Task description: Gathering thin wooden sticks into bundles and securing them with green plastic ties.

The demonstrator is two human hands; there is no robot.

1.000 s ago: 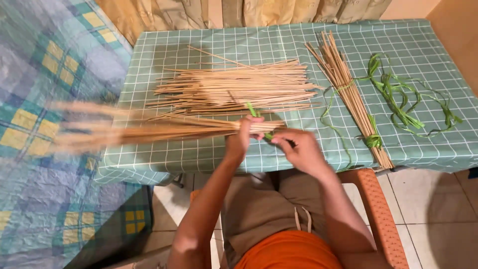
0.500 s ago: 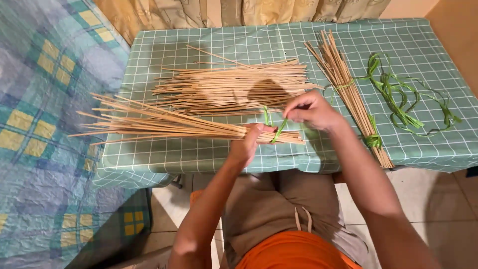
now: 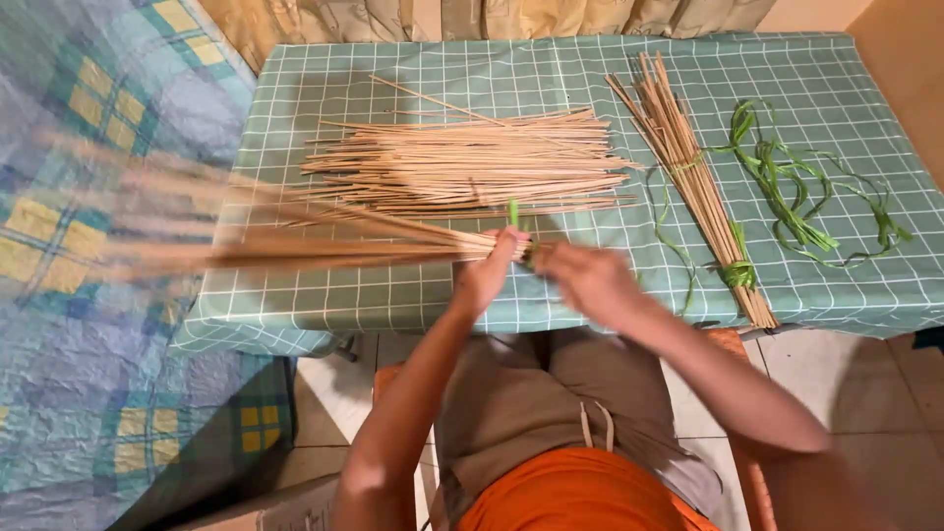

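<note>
Held stick bundle (image 3: 295, 241): long, thin, stiff but light, fans out leftward past the checked table (image 3: 413, 295) edge; probably splays unless gripped at its gathered end. Left hand (image 3: 484, 275) closed around that end. Right hand (image 3: 588, 280) beside it pinches a green strip (image 3: 513, 214); limp, slippery-looking.

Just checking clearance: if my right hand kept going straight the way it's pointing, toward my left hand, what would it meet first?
Probably the green strip at the end of the stick bundle, then the left hand gripping it; motion blur leaves the depth unclear.
</note>
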